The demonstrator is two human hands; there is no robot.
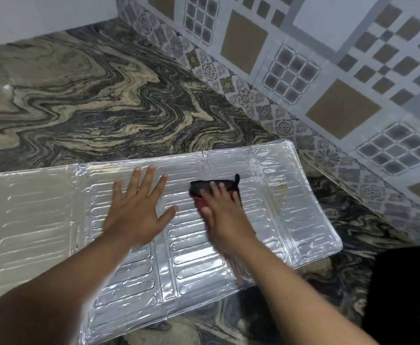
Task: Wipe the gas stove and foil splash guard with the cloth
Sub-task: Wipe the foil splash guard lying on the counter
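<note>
The long embossed silver foil splash guard (pixel 54 220) lies flat across the swirled grey-and-beige marble surface (pixel 92 100), its left panel dull and pale, the panels further right shinier with raised oblong ridges. My left hand (pixel 135 210) rests palm down on the middle panel, fingers (pixel 139 178) straight and spread wide, thumb out to the right, holding nothing. Just to its right, my right hand (pixel 225 220) presses on the dark cloth with a red patch (pixel 204 189), which sits bunched on the foil under my fingers; the hand is blurred, so I cannot tell whether the fingers curl round the cloth or lie flat on it. A corner of the cloth pokes up past my fingertips. Beyond it, on the rightmost panel, a yellowish stain (pixel 282 187) shows on the foil. Patterned grey, white and tan wall tiles (pixel 303 58) rise behind the surface on the right, and a black shape (pixel 403 295) fills the lower right corner.
</note>
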